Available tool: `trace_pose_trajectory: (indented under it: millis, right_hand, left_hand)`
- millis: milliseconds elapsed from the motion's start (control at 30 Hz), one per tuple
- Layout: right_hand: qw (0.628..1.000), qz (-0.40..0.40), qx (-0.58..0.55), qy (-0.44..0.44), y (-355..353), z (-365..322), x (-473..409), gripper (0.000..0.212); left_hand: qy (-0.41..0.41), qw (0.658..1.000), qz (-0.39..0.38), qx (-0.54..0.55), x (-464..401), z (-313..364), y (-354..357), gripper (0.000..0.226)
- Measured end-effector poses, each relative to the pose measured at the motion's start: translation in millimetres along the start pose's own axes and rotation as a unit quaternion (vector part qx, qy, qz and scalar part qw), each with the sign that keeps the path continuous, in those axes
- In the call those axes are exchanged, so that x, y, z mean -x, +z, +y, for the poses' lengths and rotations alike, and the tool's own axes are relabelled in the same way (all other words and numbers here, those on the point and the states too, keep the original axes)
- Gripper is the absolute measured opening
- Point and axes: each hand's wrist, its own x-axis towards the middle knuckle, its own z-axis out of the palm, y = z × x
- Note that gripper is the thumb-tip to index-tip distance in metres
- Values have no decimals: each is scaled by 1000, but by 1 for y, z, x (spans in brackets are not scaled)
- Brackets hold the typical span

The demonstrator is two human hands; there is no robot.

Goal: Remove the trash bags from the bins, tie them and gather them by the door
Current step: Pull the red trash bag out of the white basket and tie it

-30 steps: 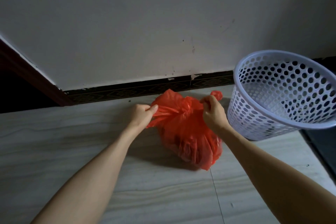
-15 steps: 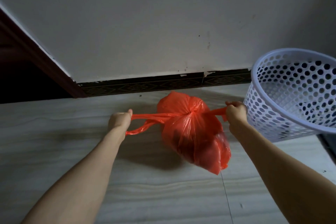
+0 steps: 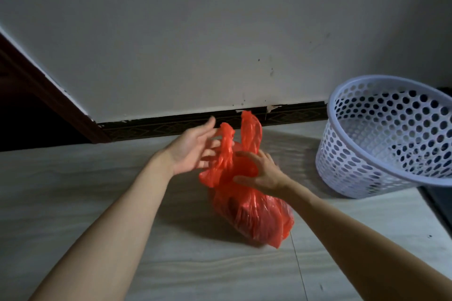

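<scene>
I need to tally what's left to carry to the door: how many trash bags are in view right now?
1. The red trash bag lies on the floor between both hands, left of the white bin, which looks empty. Anything out of frame would not be counted.

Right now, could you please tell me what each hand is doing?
Left hand: open, fingers spread beside the red bag's handles, gripping nothing.
Right hand: open, fingers spread at the bag's neck, not gripping it.
</scene>
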Motion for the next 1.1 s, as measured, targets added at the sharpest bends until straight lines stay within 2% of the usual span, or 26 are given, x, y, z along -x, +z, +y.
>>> trace_pose_trajectory:
  millis: [33, 100, 200, 267, 333, 400, 467, 500, 567, 600, 667, 733, 833, 933, 1000, 1067, 1100]
  right_hand:
    - [1000, -6, 15, 15, 4, -2, -1, 71]
    - [998, -7, 53, 39, 12, -3, -2, 72]
    - [998, 28, 51, 37, 18, 1, -3, 62]
    - [994, 92, -52, 18, 17, 5, -4, 53]
    - [969, 176, -171, 15, 11, 7, -3, 42]
    - [934, 231, -267, 58, 2, 8, 1, 33]
    - [896, 254, -348, 111, -5, 16, 1, 28]
    - [877, 261, -382, 127, -7, 21, 1, 27]
    - [843, 268, -444, 145, -13, 29, 1, 31]
    - [833, 266, -460, 152, -15, 30, 1, 34]
    - [825, 251, -476, 174, -20, 31, 2, 42]
    - [822, 222, -484, 201, -22, 28, 0, 65]
    - [825, 198, -492, 196, -23, 26, -2, 92]
    - [812, 197, -524, 166, -25, 31, -3, 101]
    - [793, 220, -539, 180, -25, 34, -7, 96]
    - [796, 220, -526, 204, -23, 35, -9, 67]
    - [818, 199, -493, 217, -21, 34, -8, 49]
  left_hand:
    - [14, 999, 21, -38, -2, 2, 6, 42]
    - [61, 996, 61, -28, -7, 3, 11, 33]
    - [94, 972, 177, 123, -12, -5, 3, 29]
    - [84, 937, 288, 181, -12, -19, -8, 27]
    - [82, 917, 331, 204, -9, -36, -15, 28]
    - [39, 926, 322, 190, -3, -47, -22, 31]
    - [-74, 957, 245, 134, 5, -54, -31, 39]
    - [-129, 966, 191, 115, 10, -54, -35, 52]
    - [-179, 974, 112, 83, 16, -49, -36, 81]
    - [-182, 977, 83, 67, 17, -46, -33, 84]
    - [-150, 986, 52, 51, 14, -41, -21, 67]
    - [-90, 994, 41, 33, 6, -37, -7, 55]
    - [-12, 998, 6, 69, -7, -34, 3, 75]
    - [1, 991, -61, 120, -10, -30, 4, 97]
    - [-8, 995, -50, 84, -10, -31, 7, 93]
    - [-13, 999, 30, -40, -15, -36, 16, 88]
    - [-4, 989, 86, -119, -19, -40, 22, 85]
